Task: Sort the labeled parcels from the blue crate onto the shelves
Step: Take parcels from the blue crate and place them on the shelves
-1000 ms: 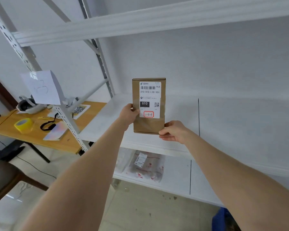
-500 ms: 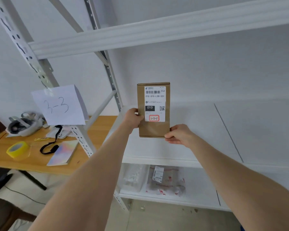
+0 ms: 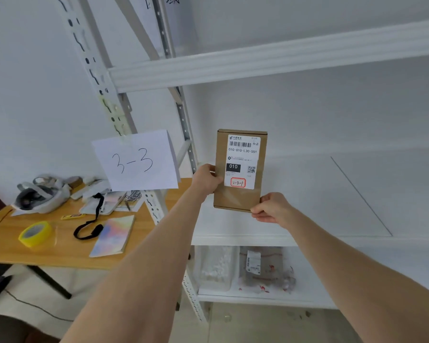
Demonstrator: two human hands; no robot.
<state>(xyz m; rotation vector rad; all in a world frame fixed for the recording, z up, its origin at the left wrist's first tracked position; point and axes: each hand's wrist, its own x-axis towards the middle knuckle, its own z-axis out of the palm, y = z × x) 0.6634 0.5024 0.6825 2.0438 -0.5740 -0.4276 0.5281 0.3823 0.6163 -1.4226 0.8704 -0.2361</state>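
Note:
I hold a flat brown cardboard parcel [image 3: 238,199] upright in front of the white shelf [image 3: 307,219]. Its white label faces me, with a barcode, "010-010-L30-551", a black "010" box and a red-framed handwritten mark. My left hand [image 3: 206,180] grips the parcel's left edge. My right hand [image 3: 273,209] pinches its lower right corner. A paper sign reading "3-3" [image 3: 136,160] hangs on the shelf's front upright. The blue crate is out of view.
The lower shelf [image 3: 307,302] holds a clear bag with white pieces [image 3: 214,268] and a clear plastic parcel [image 3: 263,268]. Left stands a wooden table [image 3: 47,256] with yellow tape [image 3: 35,233], a notebook [image 3: 113,236], a headset [image 3: 42,194] and a black strap.
My view has tilted up and drifted left, so the "3-3" sign now sits nearer the middle. The parcel stays upright in both hands, held a little closer.

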